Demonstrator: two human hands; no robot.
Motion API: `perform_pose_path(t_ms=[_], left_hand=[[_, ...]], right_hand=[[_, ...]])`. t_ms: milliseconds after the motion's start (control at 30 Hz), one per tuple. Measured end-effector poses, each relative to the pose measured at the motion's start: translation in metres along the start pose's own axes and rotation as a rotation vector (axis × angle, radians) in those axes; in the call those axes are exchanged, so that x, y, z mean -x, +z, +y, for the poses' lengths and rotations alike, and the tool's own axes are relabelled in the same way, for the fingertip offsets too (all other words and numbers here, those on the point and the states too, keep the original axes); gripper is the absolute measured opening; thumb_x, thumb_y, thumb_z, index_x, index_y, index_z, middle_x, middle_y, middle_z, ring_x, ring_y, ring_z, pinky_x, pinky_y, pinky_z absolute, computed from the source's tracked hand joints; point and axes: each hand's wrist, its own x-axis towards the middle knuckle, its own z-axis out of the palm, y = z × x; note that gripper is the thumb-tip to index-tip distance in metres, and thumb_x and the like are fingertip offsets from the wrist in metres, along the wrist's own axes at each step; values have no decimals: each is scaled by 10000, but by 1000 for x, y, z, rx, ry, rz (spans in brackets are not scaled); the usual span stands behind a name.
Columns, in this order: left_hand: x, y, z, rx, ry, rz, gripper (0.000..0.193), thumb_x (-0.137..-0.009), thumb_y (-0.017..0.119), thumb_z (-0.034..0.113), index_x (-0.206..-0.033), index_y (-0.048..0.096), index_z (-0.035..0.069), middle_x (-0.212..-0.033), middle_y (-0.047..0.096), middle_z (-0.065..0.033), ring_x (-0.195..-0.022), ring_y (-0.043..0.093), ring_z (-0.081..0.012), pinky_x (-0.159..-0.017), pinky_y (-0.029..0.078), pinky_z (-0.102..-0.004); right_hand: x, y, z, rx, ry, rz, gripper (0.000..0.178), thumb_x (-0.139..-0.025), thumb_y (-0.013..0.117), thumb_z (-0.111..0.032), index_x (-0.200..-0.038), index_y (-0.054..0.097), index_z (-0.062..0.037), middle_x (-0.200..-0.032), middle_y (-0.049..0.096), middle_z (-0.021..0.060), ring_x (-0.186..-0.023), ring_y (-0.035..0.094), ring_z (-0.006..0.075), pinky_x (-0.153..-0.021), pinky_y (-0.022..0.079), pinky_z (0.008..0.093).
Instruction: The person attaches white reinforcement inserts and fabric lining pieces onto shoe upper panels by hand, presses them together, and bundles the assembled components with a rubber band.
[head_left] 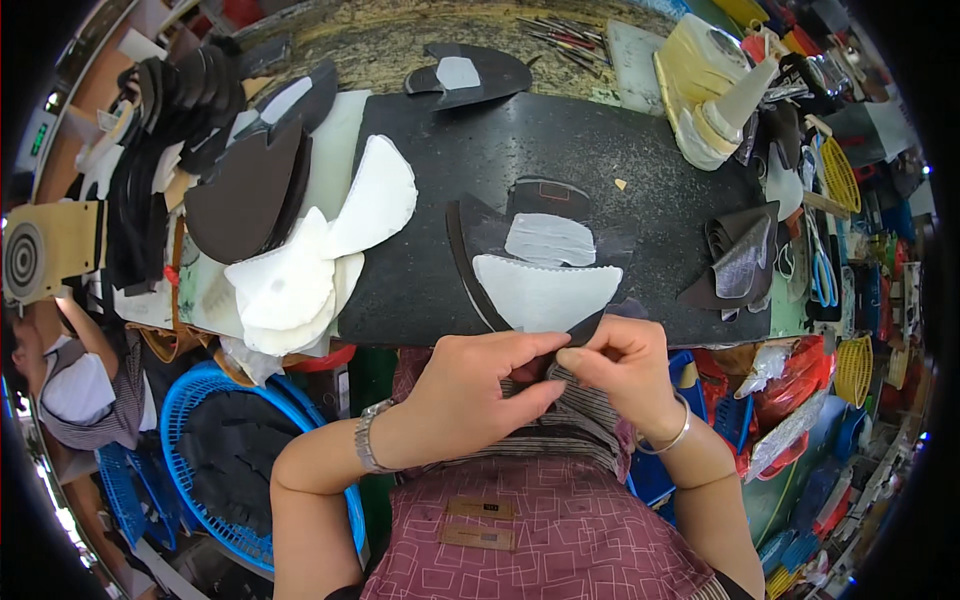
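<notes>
On the black-topped bench (400, 290), at its near edge, lies a flat, curved dark piece (613, 243) bearing a broad white patch (545, 290) and a smaller, wrinkled whitish one (550, 238). The fingers meet at its near end: left hand (460, 390) thumb and forefinger spread, right hand (630, 375) ones bent close, any grip unclear.

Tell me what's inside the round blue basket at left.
Dark pieces lie in the basket. Anything beneath them is covered, and the left arm hides part of its right side.
</notes>
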Motion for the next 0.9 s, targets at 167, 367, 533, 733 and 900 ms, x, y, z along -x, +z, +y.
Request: perform_pose_path(t_ms=[167, 367, 533, 733, 900], left_hand=[[-3, -15, 13, 210, -435, -186, 291, -807, 534, 64, -1087, 594, 17, -673, 640, -61, -594, 605, -92, -560, 481, -222], [-1, -4, -15, 1101, -654, -154, 314, -850, 516, 52, -1146, 531, -53, -1054, 600, -115, -890, 574, -99, -789, 479, -228], [-3, 3, -19, 466, -495, -20, 246, -908, 494, 193, -1030, 593, 3, -933, 614, -51, -777, 568, -74, -693, 463, -213], [-28, 23, -25, 575, -278, 356, 114, -894, 530, 166, -885, 562, 57, -773, 615, -52, -642, 565, -82, -554, 443, -211], [-51, -7, -54, -394, 13, 516, 161, -860, 588, 180, -837, 612, 23, -653, 605, -54, -526, 512, -63, -475, 394, -223]], right_hand=[[-1, 4, -8, 291, -335, -5, 146, -700, 714, -66, -644, 589, -17, -562, 538, 40, -514, 508, 80, -464, 376, 227], [4, 13, 4, 408, -402, 34, 144, -662, 714, -51, -666, 571, -35, -632, 533, 56, -530, 530, 163, -466, 397, 286], [4, 20, 7, 603, -719, 172, 143, -616, 693, -49, -628, 555, -86, -632, 514, 50, -552, 509, 207, -455, 393, 310], [6, 34, 20, 951, -941, 208, 129, -631, 672, -96, -740, 611, -64, -786, 553, 68, -573, 515, 166, -443, 386, 280], [34, 0, 12, -760, -8, 44, 182, -735, 570, 46, -772, 456, -92, -752, 572, 67, -683, 621, 162, -522, 500, 314]])
